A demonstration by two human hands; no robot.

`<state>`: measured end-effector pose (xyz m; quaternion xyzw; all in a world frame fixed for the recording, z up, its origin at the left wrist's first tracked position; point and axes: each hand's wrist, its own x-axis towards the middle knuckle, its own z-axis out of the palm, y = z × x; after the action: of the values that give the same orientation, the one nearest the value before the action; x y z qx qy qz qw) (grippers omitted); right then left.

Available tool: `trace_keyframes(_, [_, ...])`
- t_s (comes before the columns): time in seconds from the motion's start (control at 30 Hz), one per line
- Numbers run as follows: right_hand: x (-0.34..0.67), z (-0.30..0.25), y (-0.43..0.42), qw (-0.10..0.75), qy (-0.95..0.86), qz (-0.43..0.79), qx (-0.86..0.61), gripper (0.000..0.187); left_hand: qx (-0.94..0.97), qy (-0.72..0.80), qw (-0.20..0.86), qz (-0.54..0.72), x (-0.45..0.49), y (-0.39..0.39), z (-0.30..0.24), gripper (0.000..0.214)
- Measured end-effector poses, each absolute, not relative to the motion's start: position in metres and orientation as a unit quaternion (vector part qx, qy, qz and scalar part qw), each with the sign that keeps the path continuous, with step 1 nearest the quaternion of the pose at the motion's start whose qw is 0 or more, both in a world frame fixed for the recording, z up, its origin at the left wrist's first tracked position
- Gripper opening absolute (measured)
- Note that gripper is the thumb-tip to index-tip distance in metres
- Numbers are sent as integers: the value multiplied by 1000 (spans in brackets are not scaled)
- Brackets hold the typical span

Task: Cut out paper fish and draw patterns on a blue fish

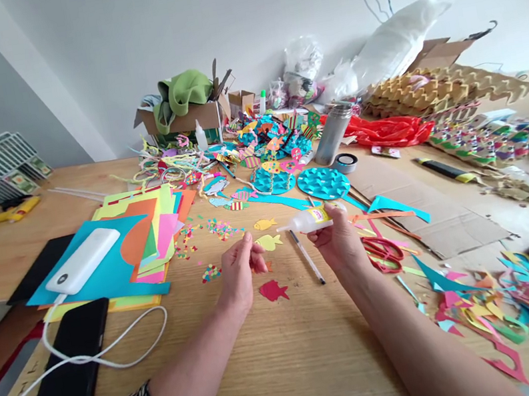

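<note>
My right hand [337,240] is wrapped round a white glue bottle [303,221] with a yellow label. The bottle lies nearly level, its nozzle pointing left over the paper fish. Beside it my left hand [242,269] has its fingers curled and thumb pressed in; whatever they may hold is hidden. Between the hands are a yellow-orange paper fish [264,224] and a pale yellow paper fish [270,243]. An orange piece is partly covered by my left fingers. Nearer me lies a red paper fish [273,290]. A pen [308,258] rests just left of my right hand.
Coloured paper sheets [150,244], a power bank [82,259] and a black phone [66,380] lie left. Confetti dots [221,228] sit near the fish. Right are red scissors [383,254], paper scraps [506,306] and cardboard [451,221]. Behind stands a metal flask [334,135].
</note>
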<state>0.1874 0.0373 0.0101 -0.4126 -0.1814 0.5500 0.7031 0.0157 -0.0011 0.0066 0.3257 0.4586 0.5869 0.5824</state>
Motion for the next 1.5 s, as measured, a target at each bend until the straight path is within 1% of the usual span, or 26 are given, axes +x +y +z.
trace_keyframes(0.13, [189, 13, 36, 707, -168, 561, -397, 29, 318, 461, 571, 600, 16, 0, 5, 47])
trace_keyframes(0.23, [189, 18, 33, 684, -141, 610, -375, 25, 315, 461, 565, 607, 15, 1, 3, 46])
trace_keyframes(0.33, [189, 21, 31, 639, -124, 668, -360, 29, 314, 463, 563, 608, 15, 1, 2, 46])
trace_keyframes(0.4, [188, 21, 31, 630, -121, 681, -353, 30, 317, 463, 562, 608, 15, 1, 2, 46])
trace_keyframes(0.53, [187, 17, 34, 654, -119, 660, -350, 28, 319, 463, 560, 609, 14, 2, 1, 45])
trace_keyframes(0.8, [190, 16, 38, 689, -113, 614, -368, 31, 317, 465, 556, 611, 14, 2, 0, 44])
trace_keyframes(1.5, [193, 13, 39, 698, -127, 593, -380, 33, 320, 470, 553, 609, 15, 1, 1, 46])
